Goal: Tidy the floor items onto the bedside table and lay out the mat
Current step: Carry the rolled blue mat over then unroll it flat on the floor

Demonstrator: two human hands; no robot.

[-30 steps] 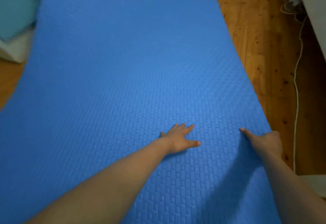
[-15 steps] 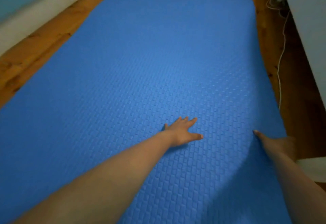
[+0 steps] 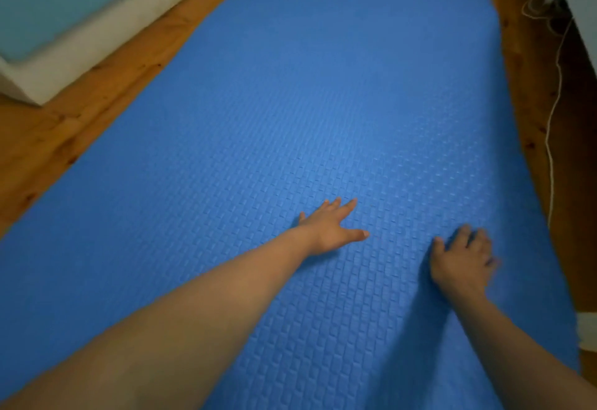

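A blue mat (image 3: 323, 102) is spread flat over the wooden floor (image 3: 80, 125). The left hand (image 3: 329, 228) is pressed on it, fingers splayed. The right hand (image 3: 462, 261), at the edge a moment ago, is now laid flat on top, suggesting smoothing is nearly finished.

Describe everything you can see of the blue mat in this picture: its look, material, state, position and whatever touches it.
The blue mat is a long sheet, seemingly foam, embossed with a small brick-like pattern. It lies unrolled on the wooden floor, running away from the camera; neither end is in view. The left hand rests flat on it, fingers spread. The right hand, blurred, also rests on it, nearer its right edge. A white cable lies on the floor beside that edge, apart from it.
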